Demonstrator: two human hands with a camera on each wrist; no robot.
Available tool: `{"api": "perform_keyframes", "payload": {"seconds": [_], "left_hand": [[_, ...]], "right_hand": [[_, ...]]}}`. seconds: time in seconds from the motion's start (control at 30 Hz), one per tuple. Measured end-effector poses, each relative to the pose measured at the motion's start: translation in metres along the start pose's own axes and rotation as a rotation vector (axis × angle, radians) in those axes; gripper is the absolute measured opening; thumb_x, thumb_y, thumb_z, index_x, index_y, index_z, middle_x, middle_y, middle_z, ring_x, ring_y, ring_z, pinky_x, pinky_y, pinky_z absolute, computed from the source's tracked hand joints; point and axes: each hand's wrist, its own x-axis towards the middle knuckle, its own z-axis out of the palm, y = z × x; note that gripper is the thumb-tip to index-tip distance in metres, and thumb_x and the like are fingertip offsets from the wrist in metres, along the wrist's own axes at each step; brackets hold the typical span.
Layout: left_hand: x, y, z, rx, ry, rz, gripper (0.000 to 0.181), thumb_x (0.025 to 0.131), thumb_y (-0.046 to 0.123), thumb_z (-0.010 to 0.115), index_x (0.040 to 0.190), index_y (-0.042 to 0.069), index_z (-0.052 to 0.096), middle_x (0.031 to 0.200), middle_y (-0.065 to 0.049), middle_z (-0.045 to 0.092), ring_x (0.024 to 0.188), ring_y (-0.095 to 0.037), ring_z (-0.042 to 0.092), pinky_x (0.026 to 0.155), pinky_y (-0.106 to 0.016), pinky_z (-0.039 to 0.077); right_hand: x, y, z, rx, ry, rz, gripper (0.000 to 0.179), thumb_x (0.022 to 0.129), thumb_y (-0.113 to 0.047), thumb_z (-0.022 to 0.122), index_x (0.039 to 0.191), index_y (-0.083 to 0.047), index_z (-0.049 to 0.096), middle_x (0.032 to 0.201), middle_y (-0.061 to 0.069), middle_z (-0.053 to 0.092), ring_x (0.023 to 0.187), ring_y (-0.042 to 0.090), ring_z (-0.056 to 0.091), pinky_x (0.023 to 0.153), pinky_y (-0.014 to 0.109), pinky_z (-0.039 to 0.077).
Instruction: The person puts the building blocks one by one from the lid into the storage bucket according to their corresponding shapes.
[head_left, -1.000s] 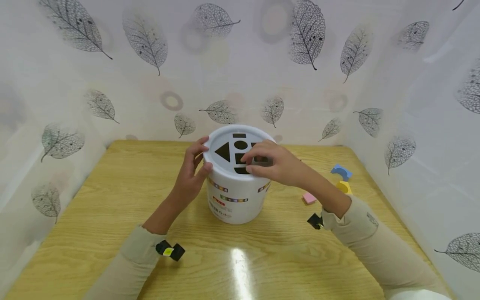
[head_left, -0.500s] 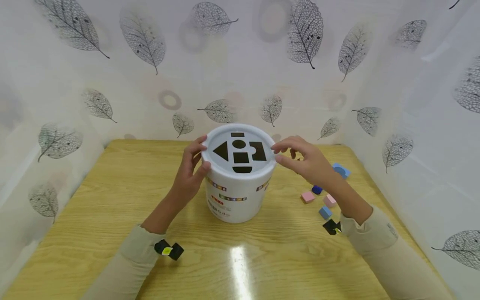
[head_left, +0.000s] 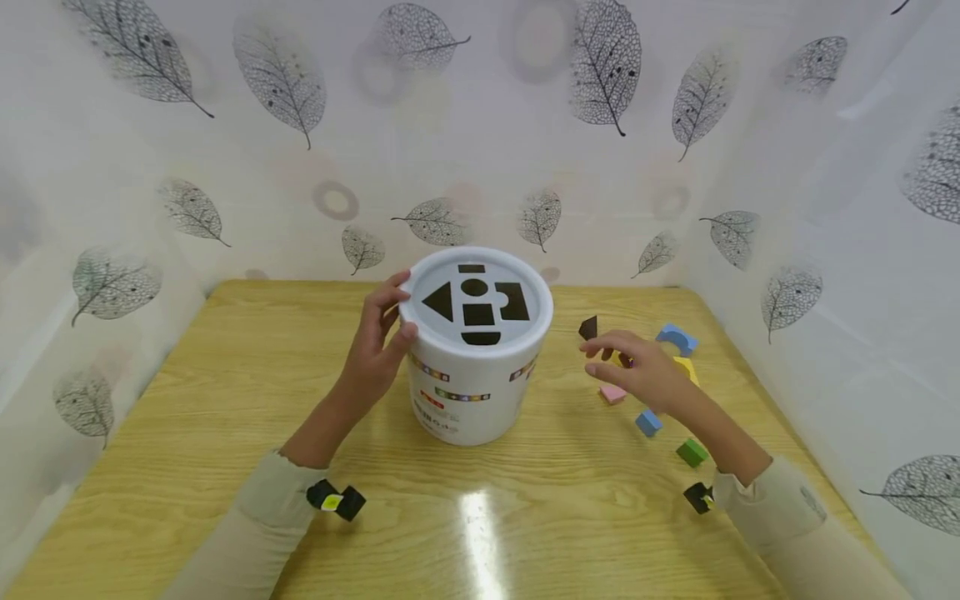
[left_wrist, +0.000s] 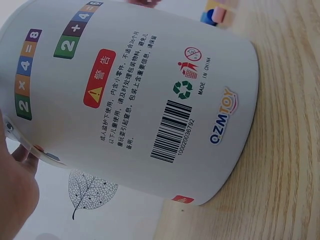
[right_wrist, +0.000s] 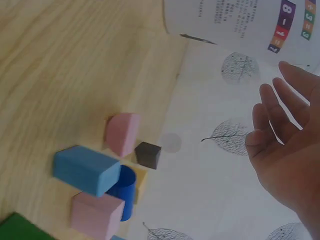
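A white bucket (head_left: 468, 421) with a shape-sorter lid (head_left: 444, 332) stands upright at the middle of the table in the head view. Its lid has triangle, circle, square, notched and other cut-outs. My left hand (head_left: 372, 337) grips the rim at the left side, thumb in front and fingers behind. Over several blocks to the right hovers my right hand (head_left: 637, 367), fingers loosely bent and holding nothing. Nearest it are a dark brown block (head_left: 588, 327) and a pink block (head_left: 612, 395). The right wrist view shows a dark blue cylinder (right_wrist: 128, 192) among them.
A light blue arch (head_left: 677, 338) and a yellow block (head_left: 688, 367) lie at the table's right side, the yellow one partly hidden. A light blue block (head_left: 648, 422) and a green block (head_left: 692, 452) lie closer in. Leaf-patterned cloth (head_left: 480, 167) encloses the back and sides.
My right hand has left the lid, moving right and down to hover over the blocks. My left hand has stayed on the rim, and the bucket stands where it was.
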Motion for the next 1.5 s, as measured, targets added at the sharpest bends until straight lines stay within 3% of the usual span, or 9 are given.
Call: {"api": "perform_keyframes", "payload": {"seconds": [0.3,0.47,0.63,0.77,1.2,1.5], "left_hand": [[0.0,0.0,-0.001,-0.003,0.003,-0.009,0.056,0.104,0.039,0.055,0.136,-0.002,0.034,0.162,-0.005,0.027,0.147,-0.028,0.033,0.12,-0.033,0.033],[-0.001,-0.002,-0.001,-0.004,0.004,-0.007,0.056,0.104,0.039,0.055,0.136,-0.002,0.034,0.162,-0.005,0.027,0.148,-0.027,0.032,0.121,-0.035,0.032],[-0.001,-0.003,-0.001,-0.003,0.0,-0.004,0.055,0.104,0.037,0.054,0.136,-0.002,0.033,0.162,-0.005,0.027,0.148,-0.026,0.032,0.122,-0.04,0.031],[-0.001,-0.003,-0.001,-0.006,0.001,-0.005,0.054,0.104,0.037,0.054,0.136,-0.002,0.033,0.162,-0.005,0.027,0.148,-0.025,0.032,0.121,-0.034,0.032],[-0.001,-0.004,0.001,0.0,0.0,-0.009,0.055,0.104,0.038,0.054,0.136,-0.001,0.033,0.163,-0.003,0.026,0.148,-0.024,0.031,0.12,-0.033,0.032],[0.0,-0.003,0.001,0.001,0.0,-0.008,0.052,0.105,0.036,0.054,0.136,-0.001,0.034,0.163,-0.004,0.026,0.148,-0.024,0.03,0.12,-0.031,0.031]], "right_hand": [[-0.016,0.039,0.006,-0.017,-0.033,0.041,0.028,0.099,-0.019,0.066,0.123,-0.006,0.068,0.103,0.008,0.066,0.081,0.018,0.058,0.065,0.026,0.05],[-0.02,0.053,0.007,-0.055,-0.044,0.085,0.031,0.098,-0.019,0.067,0.124,-0.001,0.067,0.101,0.005,0.064,0.083,0.017,0.055,0.067,0.025,0.048],[-0.023,0.059,0.008,-0.082,-0.055,0.092,0.029,0.098,-0.018,0.066,0.122,-0.002,0.068,0.099,0.002,0.062,0.084,0.017,0.05,0.069,0.025,0.046],[-0.023,0.062,0.01,-0.102,-0.059,0.079,0.024,0.098,-0.018,0.067,0.118,-0.005,0.07,0.098,0.001,0.061,0.084,0.015,0.049,0.068,0.026,0.046],[-0.019,0.065,0.016,-0.18,-0.108,0.089,0.018,0.097,-0.007,0.064,0.112,-0.003,0.073,0.1,0.007,0.069,0.091,0.021,0.062,0.071,0.032,0.053],[-0.018,0.071,0.021,-0.25,-0.07,0.018,0.014,0.094,-0.003,0.067,0.106,-0.004,0.075,0.093,0.003,0.07,0.079,0.012,0.058,0.064,0.027,0.05]]}}
